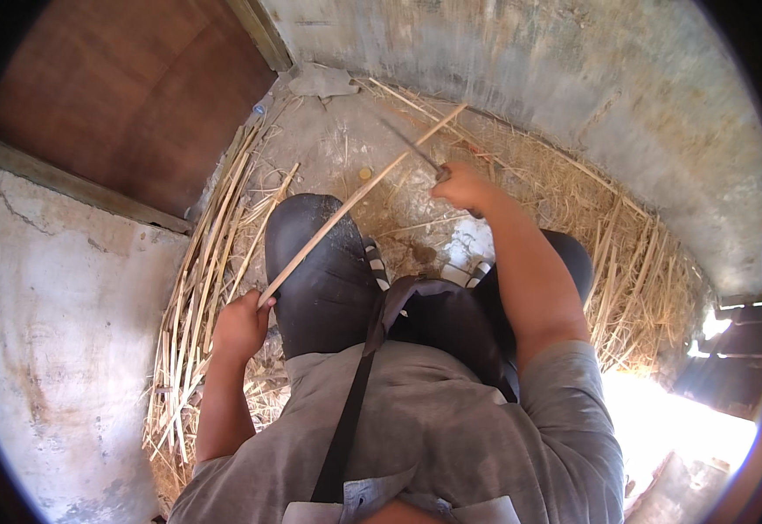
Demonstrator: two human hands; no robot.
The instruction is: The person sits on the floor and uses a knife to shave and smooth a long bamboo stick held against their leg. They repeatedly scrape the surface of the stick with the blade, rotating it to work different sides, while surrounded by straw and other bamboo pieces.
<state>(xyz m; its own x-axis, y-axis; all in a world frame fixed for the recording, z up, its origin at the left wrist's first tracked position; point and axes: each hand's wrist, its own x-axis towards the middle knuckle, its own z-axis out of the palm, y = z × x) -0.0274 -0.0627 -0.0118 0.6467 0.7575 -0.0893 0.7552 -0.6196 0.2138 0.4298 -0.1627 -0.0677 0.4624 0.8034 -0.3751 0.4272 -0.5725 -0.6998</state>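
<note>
My left hand point(241, 325) is closed around the near end of a long, pale bamboo strip point(337, 215). The strip slants up to the right, passing over my left knee toward the far wall. In my right hand point(467, 189), closed on its handle, is a knife point(418, 152) with a thin dark blade. The blade crosses the strip near its far end; whether they touch I cannot tell. Most of the handle is hidden by my fingers.
Long split strips point(211, 275) lie in a pile along the left wall. Straw-like shavings point(634, 279) heap up at the right by the grey wall point(556, 70). A brown door panel point(123, 96) is at the far left, and a flat stone point(322, 82) sits in the far corner.
</note>
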